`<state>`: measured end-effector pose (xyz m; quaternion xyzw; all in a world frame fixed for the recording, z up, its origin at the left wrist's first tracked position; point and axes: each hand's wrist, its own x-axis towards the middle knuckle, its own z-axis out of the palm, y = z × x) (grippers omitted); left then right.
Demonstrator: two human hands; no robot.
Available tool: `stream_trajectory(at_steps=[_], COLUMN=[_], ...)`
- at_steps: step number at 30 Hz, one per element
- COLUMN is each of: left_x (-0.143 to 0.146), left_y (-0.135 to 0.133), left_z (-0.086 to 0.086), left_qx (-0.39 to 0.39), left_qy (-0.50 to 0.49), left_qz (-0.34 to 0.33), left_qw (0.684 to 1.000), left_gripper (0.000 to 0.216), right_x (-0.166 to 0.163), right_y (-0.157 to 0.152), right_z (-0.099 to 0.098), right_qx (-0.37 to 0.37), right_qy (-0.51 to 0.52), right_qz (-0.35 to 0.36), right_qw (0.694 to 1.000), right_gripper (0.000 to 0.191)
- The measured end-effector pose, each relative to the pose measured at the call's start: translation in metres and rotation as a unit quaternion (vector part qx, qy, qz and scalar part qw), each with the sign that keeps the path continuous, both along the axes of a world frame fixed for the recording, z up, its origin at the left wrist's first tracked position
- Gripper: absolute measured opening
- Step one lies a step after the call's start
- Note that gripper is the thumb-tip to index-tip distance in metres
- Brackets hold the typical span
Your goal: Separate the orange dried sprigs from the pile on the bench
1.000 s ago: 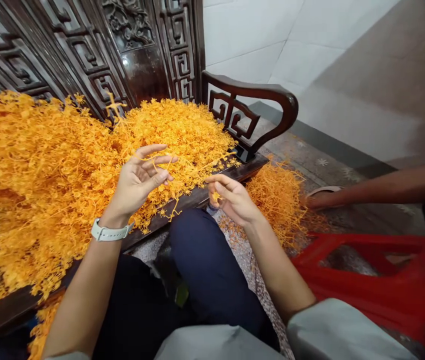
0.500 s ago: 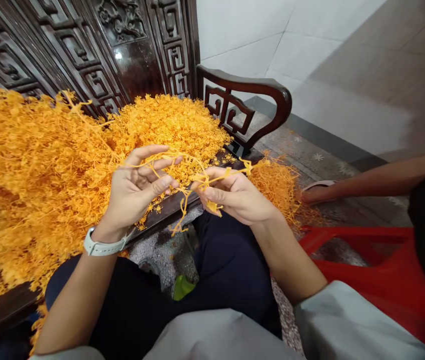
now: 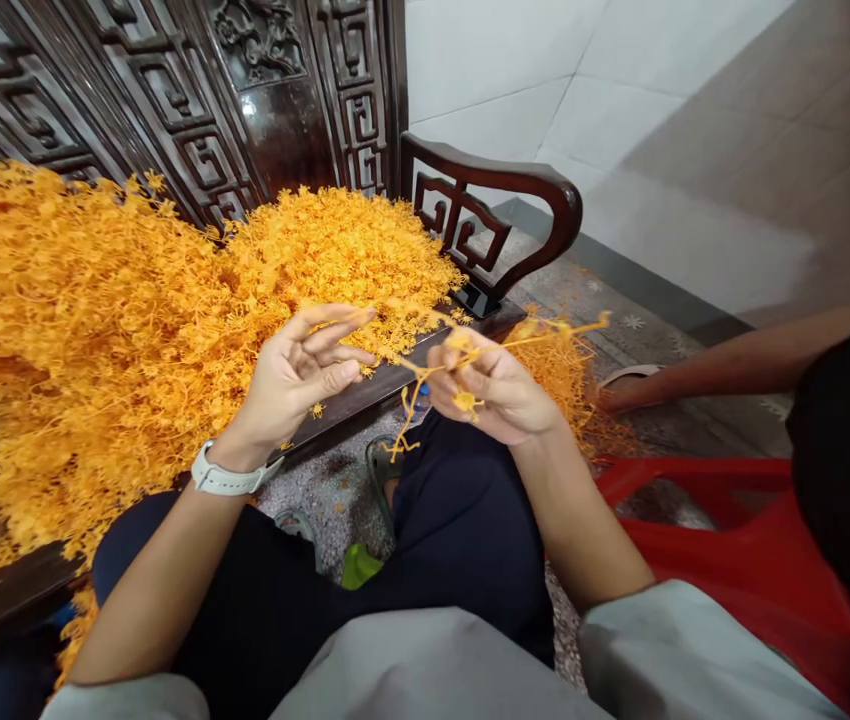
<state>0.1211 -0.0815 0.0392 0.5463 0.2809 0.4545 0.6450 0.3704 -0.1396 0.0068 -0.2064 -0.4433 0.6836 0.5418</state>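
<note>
My right hand (image 3: 496, 385) pinches a thin, branching orange plastic sprig (image 3: 414, 372). One arm of the sprig hangs below the fingers and another reaches out to the right. A small star-shaped orange piece shows by the right fingers. My left hand (image 3: 305, 370), with a pale watch strap (image 3: 234, 475) at the wrist, is open just left of the sprig, thumb and fingers apart. Whether a left fingertip touches the blurred upper strand, I cannot tell. Behind both hands lies a heap of small orange plastic flower pieces (image 3: 365, 240); a larger tangled mass of orange sprigs (image 3: 95, 330) spreads to the left.
The pieces rest on a dark carved wooden bench (image 3: 342, 405) with a curved armrest (image 3: 515, 175). Bare orange stems (image 3: 567, 375) lie piled beyond its right end. A red plastic stool (image 3: 725, 540) and another person's leg (image 3: 755, 350) are at the right.
My right hand has moved slightly right with the sprig, whose tip now reaches farther right. The left hand has shifted a little right, and the strand that lay across its fingers has left them.
</note>
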Motion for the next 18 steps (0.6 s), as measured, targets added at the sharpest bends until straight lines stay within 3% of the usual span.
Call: stream_trajectory(at_steps=[5, 8, 10, 12, 14, 16, 18], left_x=[-0.037, -0.064, -0.08, -0.092, -0.101, -0.107, -0.113], left_y=[-0.004, -0.01, -0.015, -0.019, -0.021, -0.021, -0.018], left_z=[0.001, 0.001, 0.0, -0.003, -0.007, -0.01, -0.013], left_qx=[0.046, 0.04, 0.032, 0.024, 0.022, 0.028, 0.064], left_qy=[0.123, 0.187, 0.222, 0.257, 0.286, 0.312, 0.358], left_qz=[0.017, 0.036, 0.04, 0.02, -0.01, -0.034, -0.062], left_qw=[0.991, 0.981, 0.974, 0.966, 0.958, 0.949, 0.929], left_gripper=[0.038, 0.037, 0.036, 0.034, 0.034, 0.036, 0.035], right_x=[0.051, 0.098, 0.125, 0.137, 0.131, 0.109, 0.08], right_y=[-0.01, -0.007, -0.005, -0.01, -0.023, -0.042, -0.057], right_z=[-0.005, -0.03, -0.055, -0.078, -0.095, -0.1, -0.092], right_qx=[-0.009, -0.06, -0.154, -0.248, -0.289, -0.272, -0.236], right_qy=[0.028, 0.057, 0.098, 0.12, 0.121, 0.112, 0.075], right_qz=[-0.25, -0.406, -0.488, -0.523, -0.518, -0.501, -0.457], right_qw=[0.968, 0.91, 0.854, 0.807, 0.796, 0.814, 0.854], right_gripper=[0.034, 0.017, 0.019, 0.031, 0.034, 0.028, 0.027])
